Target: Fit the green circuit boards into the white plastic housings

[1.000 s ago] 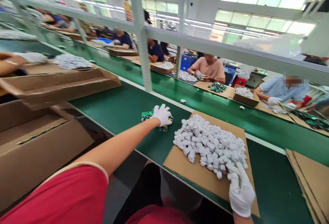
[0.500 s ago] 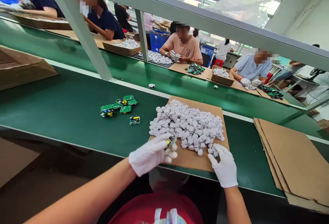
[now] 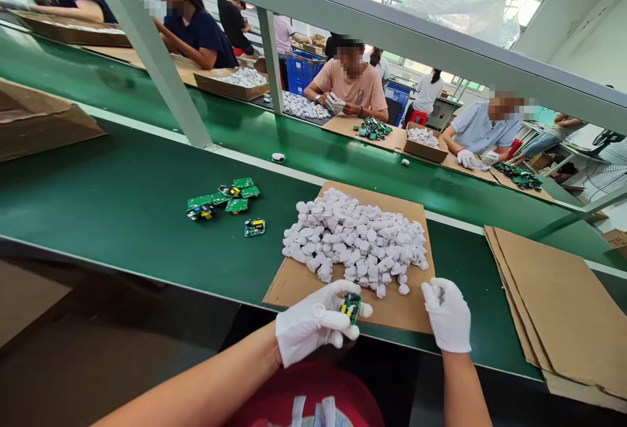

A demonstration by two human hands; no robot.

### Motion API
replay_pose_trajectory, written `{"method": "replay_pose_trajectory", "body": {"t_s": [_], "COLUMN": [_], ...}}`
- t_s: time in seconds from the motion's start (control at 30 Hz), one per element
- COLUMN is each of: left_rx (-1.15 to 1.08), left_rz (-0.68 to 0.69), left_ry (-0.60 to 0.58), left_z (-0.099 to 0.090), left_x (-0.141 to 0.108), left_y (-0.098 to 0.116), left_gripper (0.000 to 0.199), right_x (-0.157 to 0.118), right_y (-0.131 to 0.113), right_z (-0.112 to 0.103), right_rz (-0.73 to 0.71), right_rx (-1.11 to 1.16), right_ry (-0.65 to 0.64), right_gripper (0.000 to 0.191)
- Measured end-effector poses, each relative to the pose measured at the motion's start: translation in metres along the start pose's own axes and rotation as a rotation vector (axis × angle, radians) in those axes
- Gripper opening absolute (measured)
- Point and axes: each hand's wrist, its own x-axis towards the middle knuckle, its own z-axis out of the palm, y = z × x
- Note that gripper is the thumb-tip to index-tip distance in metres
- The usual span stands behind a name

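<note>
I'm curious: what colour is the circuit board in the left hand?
The circuit board is green, with yellow and black; head view.

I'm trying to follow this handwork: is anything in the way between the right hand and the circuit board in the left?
Only the fingertips of the left hand, which hold the circuit board. Otherwise nothing visible stands between board and right hand; bare cardboard lies below the gap, with the white pieces heaped farther out.

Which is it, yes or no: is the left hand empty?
No, the left hand holds a green circuit board in its fingers.
</note>
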Motion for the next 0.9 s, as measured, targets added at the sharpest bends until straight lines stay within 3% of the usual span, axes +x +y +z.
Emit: {"method": "replay_pose_trajectory", "body": {"t_s": [0.1,0.27,0.4,0.57,0.77,0.9], "left_rx": [0.056,0.090,0.122,0.193,0.161,0.153], "left_rz": [-0.014,-0.001,0.004,0.016,0.029,0.024], "left_ry": [0.016,-0.028,-0.027,0.021,0.023,0.028], "left_z": [0.000,0.001,-0.003,-0.018,-0.025,-0.024], "left_x": [0.002,0.009,0.016,0.026,0.028,0.027], "left_y": [-0.001,-0.007,-0.011,-0.014,-0.017,-0.016], "left_gripper": [0.057,0.067,0.067,0.068,0.066,0.066], "right_x": [-0.004,-0.015,-0.013,-0.017,-0.054,-0.050], "right_y": [0.000,-0.003,0.002,0.002,-0.015,-0.006], "right_z": [-0.009,-0.005,-0.004,0.000,0.011,0.005], "right_rz": [0.045,0.037,0.032,-0.055,-0.341,-0.280], "right_rx": [0.015,0.136,0.122,-0.005,-0.346,-0.467], "right_ry": [0.019,-0.092,-0.124,-0.154,-0.306,-0.264], "right_gripper": [0.037,0.046,0.036,0.037,0.060,0.069]}}
